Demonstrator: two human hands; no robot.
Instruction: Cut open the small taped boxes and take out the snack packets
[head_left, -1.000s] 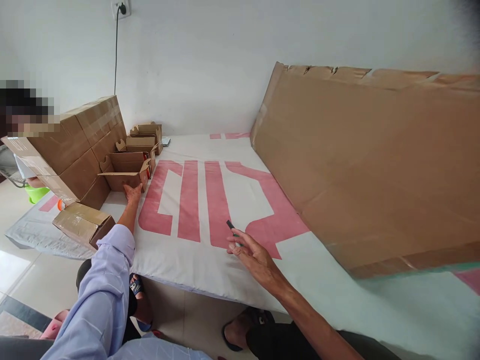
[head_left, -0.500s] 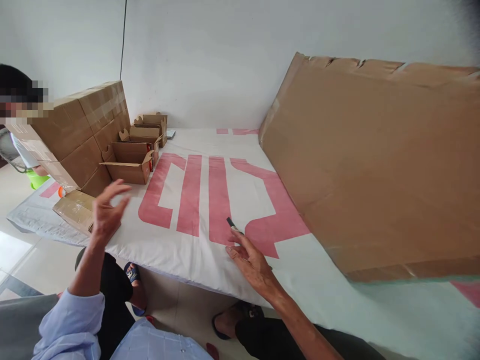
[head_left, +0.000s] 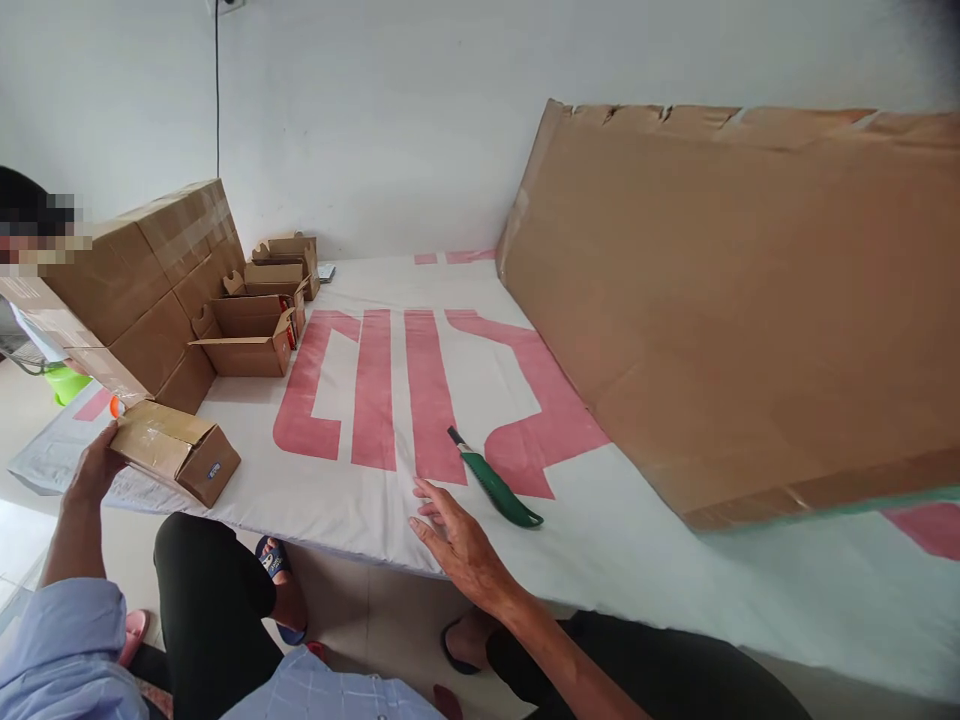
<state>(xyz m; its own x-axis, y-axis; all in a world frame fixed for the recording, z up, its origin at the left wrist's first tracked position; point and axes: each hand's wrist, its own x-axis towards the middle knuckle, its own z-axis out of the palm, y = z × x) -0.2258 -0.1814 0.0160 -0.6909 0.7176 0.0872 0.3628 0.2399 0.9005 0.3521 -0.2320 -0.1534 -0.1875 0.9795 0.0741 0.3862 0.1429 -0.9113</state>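
Observation:
A small taped cardboard box [head_left: 161,436] lies at the front left edge of the covered table. My left hand [head_left: 96,462] is closed on its left end, with the fingertips partly hidden behind it. My right hand [head_left: 457,545] hovers over the table's front edge, fingers apart and holding nothing. Just beyond it, a green-handled utility knife [head_left: 499,490] with a dark tip lies on the white and red cloth.
Several open cardboard boxes [head_left: 247,355] stand in a row by a large taped carton [head_left: 142,290] at the left. A big cardboard sheet [head_left: 735,310] leans on the right. A person [head_left: 30,205] is beyond the carton. An orange ring-like thing [head_left: 116,406] sits behind the small box.
My right hand has let go of the utility knife and drawn back to the left. My left hand has moved left and down, from above the small box to its left end.

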